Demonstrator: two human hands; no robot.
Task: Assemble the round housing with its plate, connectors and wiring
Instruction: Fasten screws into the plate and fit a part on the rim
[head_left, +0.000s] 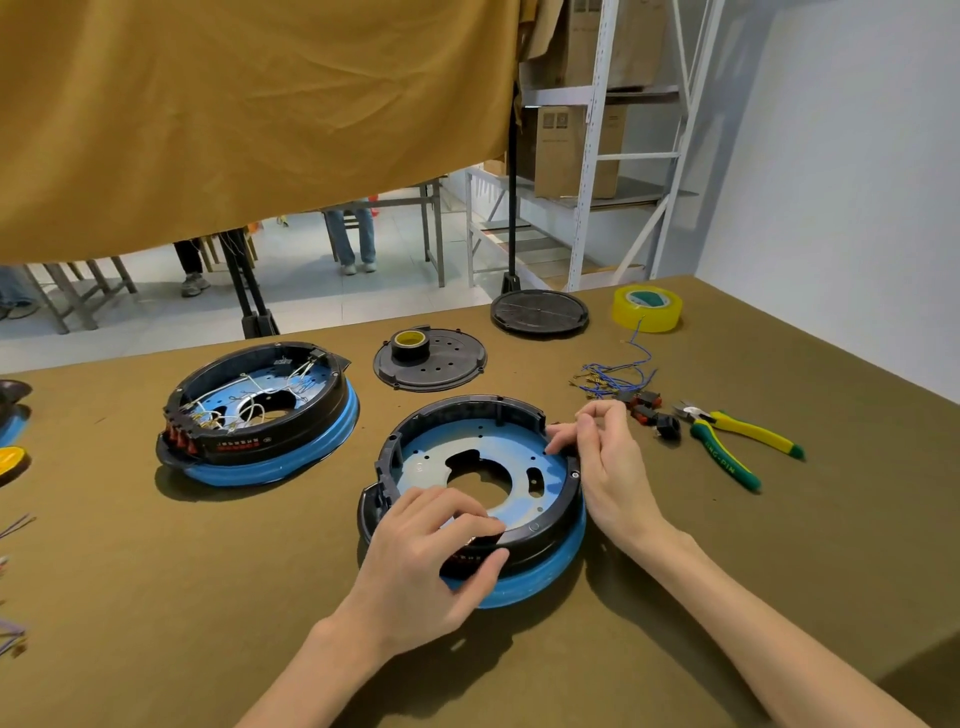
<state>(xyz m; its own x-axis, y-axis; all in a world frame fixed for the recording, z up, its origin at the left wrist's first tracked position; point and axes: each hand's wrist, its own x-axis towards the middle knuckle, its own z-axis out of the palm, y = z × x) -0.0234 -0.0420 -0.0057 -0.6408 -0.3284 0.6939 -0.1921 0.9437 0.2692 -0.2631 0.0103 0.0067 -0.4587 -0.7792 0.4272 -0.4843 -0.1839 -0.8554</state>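
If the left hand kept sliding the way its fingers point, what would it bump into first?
The left hand grips the housing's near rim, fingers pointing right and away over the blue plate. Going straight on, it would probably meet the right hand at the far rim, though depth is unclear.

Both hands on round housing (540, 530), pliers (737, 441) nearby

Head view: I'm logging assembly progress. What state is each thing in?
Near round black housing with blue plate: unwired, held by both hands.
Far round black housing: wired, switches fitted.
Left hand: gripping near rim.
Right hand: fingers on far rim.
Yellow-green cutters: lying unused.
Blue wire bundle: loose.
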